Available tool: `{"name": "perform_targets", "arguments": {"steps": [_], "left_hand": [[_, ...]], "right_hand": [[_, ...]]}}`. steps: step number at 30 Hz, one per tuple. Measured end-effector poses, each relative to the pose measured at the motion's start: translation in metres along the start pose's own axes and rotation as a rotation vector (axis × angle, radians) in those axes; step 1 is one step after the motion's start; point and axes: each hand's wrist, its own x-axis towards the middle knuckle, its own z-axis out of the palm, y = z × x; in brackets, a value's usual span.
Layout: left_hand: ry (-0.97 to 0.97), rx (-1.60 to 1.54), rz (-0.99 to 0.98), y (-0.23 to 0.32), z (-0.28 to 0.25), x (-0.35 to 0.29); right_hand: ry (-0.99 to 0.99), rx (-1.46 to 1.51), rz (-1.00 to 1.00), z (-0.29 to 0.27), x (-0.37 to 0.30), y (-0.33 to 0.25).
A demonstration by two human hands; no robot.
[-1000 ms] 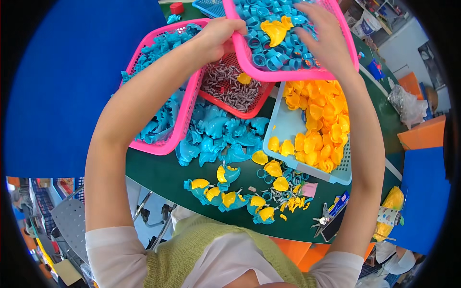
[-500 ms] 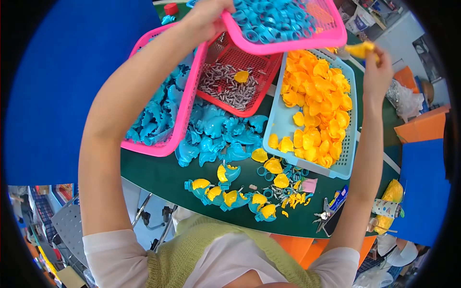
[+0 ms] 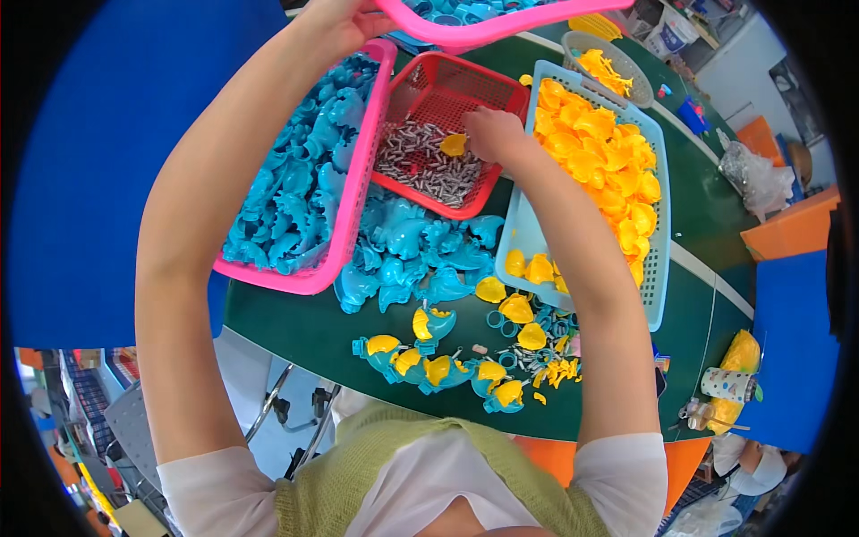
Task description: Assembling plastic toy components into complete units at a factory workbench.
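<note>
At the top edge my left hand (image 3: 344, 22) grips the rim of a pink basket (image 3: 474, 34) of blue rings, raised above the table and partly cut off by the picture. My right hand (image 3: 492, 134) reaches into the red basket (image 3: 488, 199), over small silver metal pins (image 3: 438, 170). Its fingers are curled closed, and what they hold, if anything, is hidden. Just beside the fingertips lies a yellow shell piece (image 3: 454, 145) on the pins. Below my right forearm stands a light blue basket (image 3: 659, 268) heaped with yellow shell pieces (image 3: 591, 134).
Another pink basket (image 3: 313, 282) at left holds blue molded parts (image 3: 300, 197). More blue parts (image 3: 420, 242) are piled on the green table (image 3: 295, 327). Several blue-and-yellow assemblies (image 3: 438, 369) lie near the front edge. A bowl (image 3: 637, 85) of yellow bits stands at far right.
My right hand has swung left from beyond the blue basket into the red basket; the yellow piece it held no longer shows in it. My left hand and the raised pink basket have shifted up and left.
</note>
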Motion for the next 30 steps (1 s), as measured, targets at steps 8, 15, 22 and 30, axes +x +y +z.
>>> {"name": "perform_targets", "arguments": {"steps": [8,15,22,30], "left_hand": [[0.030,-0.027,0.034,0.006,0.000,-0.028],[-0.053,-0.096,-0.004,0.002,0.009,-0.032],[-0.045,-0.126,0.005,0.001,0.000,-0.036],[-0.007,0.006,0.079,-0.004,-0.032,-0.028]], "right_hand": [[-0.049,0.107,0.043,0.021,0.022,-0.003],[0.176,0.354,-0.257,0.041,0.022,-0.020],[0.402,0.522,-0.234,0.005,-0.005,-0.008],[0.197,0.418,-0.053,-0.056,-0.125,0.042]]}}
